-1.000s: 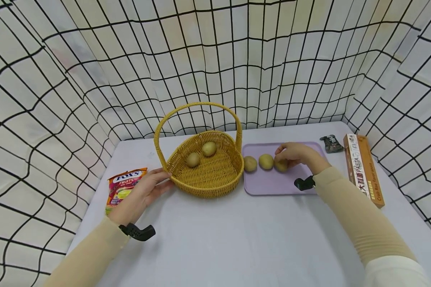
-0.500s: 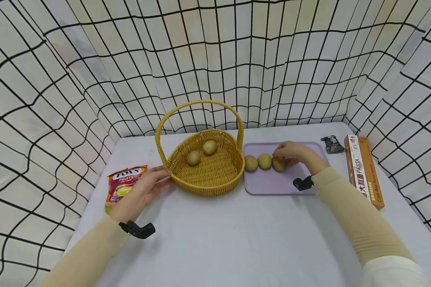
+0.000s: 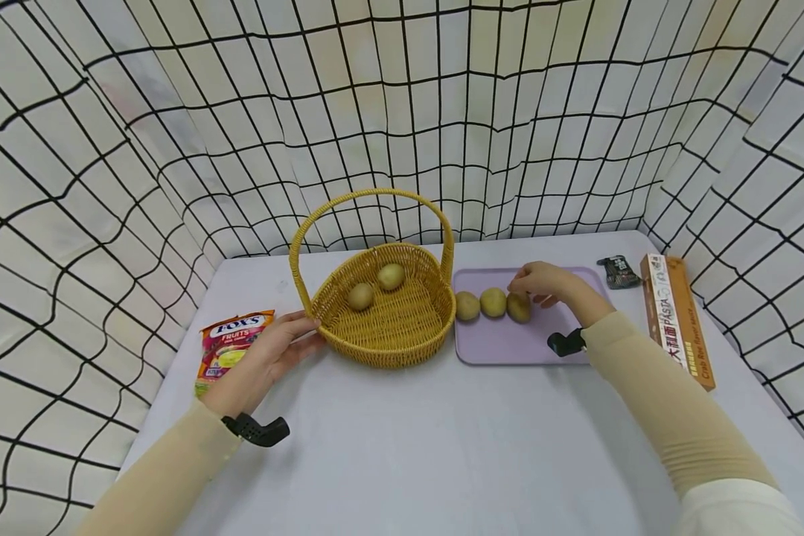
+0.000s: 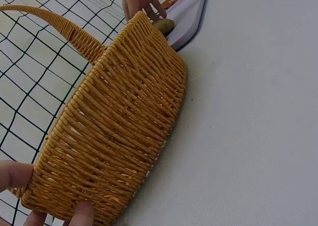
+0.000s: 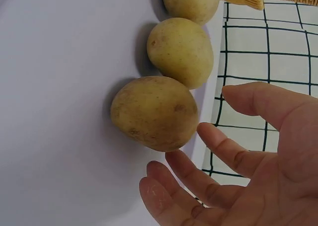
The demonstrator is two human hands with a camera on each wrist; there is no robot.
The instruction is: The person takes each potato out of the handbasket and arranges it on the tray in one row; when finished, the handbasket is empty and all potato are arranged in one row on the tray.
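My left hand [image 3: 271,361] holds the left edge of a yellow wicker basket [image 3: 388,359] with a tall arched handle. In the left wrist view, the thumb lies at the basket's rim and fingertips [image 4: 82,213] rest against its outer wall. Two potatoes, one browner [image 3: 360,296] and one paler [image 3: 391,277], lie inside. On the lilac tray [image 3: 509,348], three potatoes form a row next to the basket. My right hand [image 3: 551,283] is beside the rightmost potato [image 5: 154,113], its fingers spread and loosely bent, the fingertips at or very near the skin.
A Fox's candy bag [image 3: 231,344] lies left of the basket, partly behind my left hand. Right of the tray are a small dark packet [image 3: 619,272] and a long pasta box [image 3: 678,320]. Black netting [image 3: 402,134] over white cloth encloses the back and sides.
My right hand has set the rightmost potato against the middle one, shifting it slightly left, and its fingers have loosened from it. My left hand stays at the basket.
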